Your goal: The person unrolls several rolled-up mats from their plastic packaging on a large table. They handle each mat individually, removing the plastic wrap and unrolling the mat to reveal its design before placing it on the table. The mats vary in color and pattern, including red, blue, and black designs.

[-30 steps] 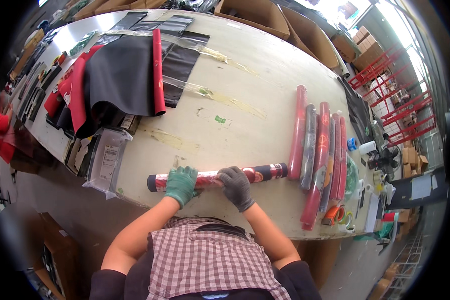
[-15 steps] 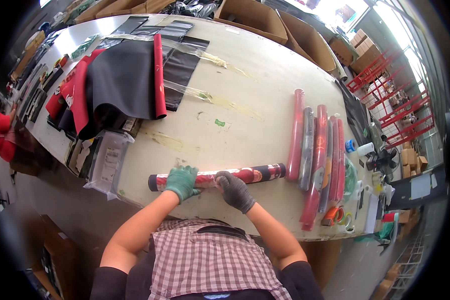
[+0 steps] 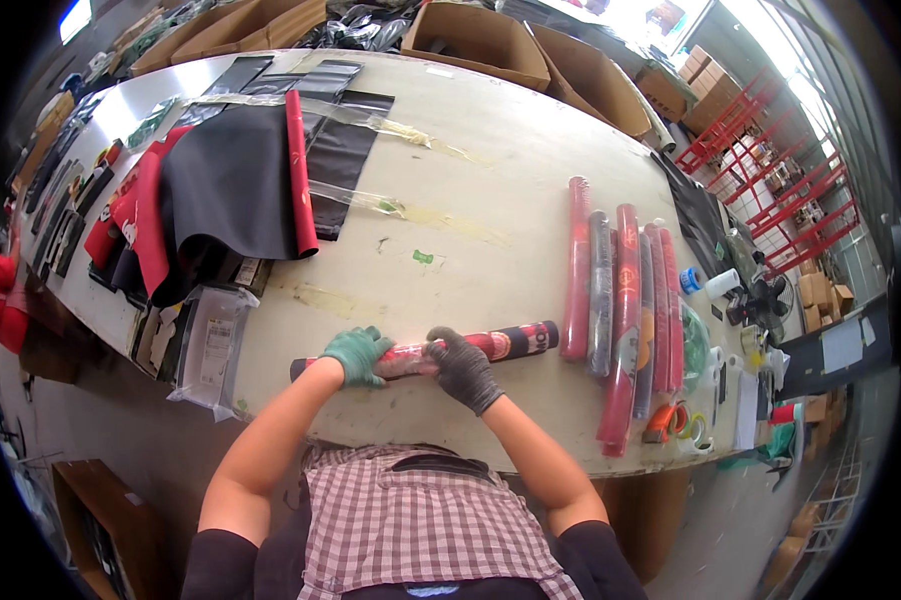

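Note:
A red and black printed mat, rolled into a tube [image 3: 518, 342], lies crosswise near the front edge of the table. My left hand [image 3: 356, 357], in a green glove, is closed over its left part. My right hand [image 3: 464, 372], in a dark grey glove, grips it around the middle. Between the hands, the roll has a shiny look like clear film. Its black left end pokes out past my left wrist. The undersides of both hands are hidden.
Several wrapped red and grey rolls [image 3: 624, 320] lie to the right, beside orange-handled scissors [image 3: 660, 424] and tape. At the left are a stack of black and red mats [image 3: 232, 180], flat black bags [image 3: 346, 150] and a clear plastic tray [image 3: 210, 345]. Cardboard boxes [image 3: 478, 45] stand at the far edge.
The roll has turned a little under my hands, showing different print at its right part. Both hands stay on it, with my left fingers shifted slightly. The whole view has moved a bit.

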Demonstrator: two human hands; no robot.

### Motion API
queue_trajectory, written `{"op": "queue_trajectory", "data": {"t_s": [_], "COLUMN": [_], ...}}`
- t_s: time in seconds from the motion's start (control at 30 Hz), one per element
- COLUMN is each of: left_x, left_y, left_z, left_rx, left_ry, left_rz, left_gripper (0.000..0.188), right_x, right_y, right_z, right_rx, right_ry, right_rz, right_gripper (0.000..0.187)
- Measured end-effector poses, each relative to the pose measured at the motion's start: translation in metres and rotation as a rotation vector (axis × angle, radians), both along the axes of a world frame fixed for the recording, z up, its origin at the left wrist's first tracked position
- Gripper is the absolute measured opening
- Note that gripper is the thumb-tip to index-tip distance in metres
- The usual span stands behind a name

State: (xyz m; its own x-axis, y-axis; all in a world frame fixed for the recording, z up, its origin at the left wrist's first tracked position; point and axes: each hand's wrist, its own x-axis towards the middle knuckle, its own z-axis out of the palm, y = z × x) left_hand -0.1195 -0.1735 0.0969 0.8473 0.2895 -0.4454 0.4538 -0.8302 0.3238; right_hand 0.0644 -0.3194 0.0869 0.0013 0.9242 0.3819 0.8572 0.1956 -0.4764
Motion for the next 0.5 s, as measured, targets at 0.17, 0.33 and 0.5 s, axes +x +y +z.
{"op": "queue_trajectory", "data": {"t_s": [0.17, 0.33, 0.5], "left_x": [-0.004, -0.005, -0.004], "left_y": [0.0, 0.003, 0.001], "left_z": [-0.011, 0.001, 0.005], "left_rx": [0.025, -0.075, -0.095], "left_ry": [-0.131, -0.042, -0.064], "left_rz": [0.004, 0.042, 0.045], "left_gripper": [0.076, 0.071, 0.067], "right_x": [-0.001, -0.011, 0.001], "right_y": [-0.005, 0.006, 0.007], "right_z": [-0.03, 0.005, -0.027], "right_rx": [-0.21, -0.185, -0.25], "right_ry": [0.257, -0.031, -0.095], "right_rz": [-0.088, -0.072, 0.023], "right_gripper": [0.023, 0.019, 0.023]}}
